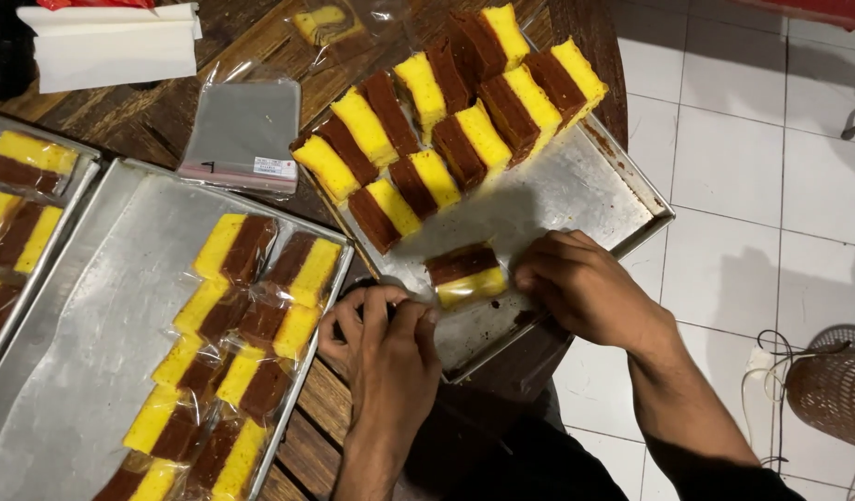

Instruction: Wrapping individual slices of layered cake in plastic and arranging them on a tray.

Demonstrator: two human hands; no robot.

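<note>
1. The wrapped cake slice (464,275) lies on the bare part of the metal baking tray (585,186), directly between my two hands, brown layer away from me and yellow layer toward me.
2. Its long axis runs left to right across my view, tilted slightly up at the right, so each short end faces one hand.
3. My right hand (585,288) touches the slice's right end; the fingers are curled and close together, pinching at the clear wrapper there. What the tips grip is hidden under the knuckles.
4. My left hand (383,339) sits at the lower left end, just at the tray's edge, fingers bunched narrow with the thumb and forefinger pressing the wrapper's flap.
5. Both hands are about equally near; both are palm down, wrists angled inward from below.
6. Unwrapped slices (446,121) stand in rows farther back on the same tray; bagged ones (232,343) fill the tray to my left.
</note>
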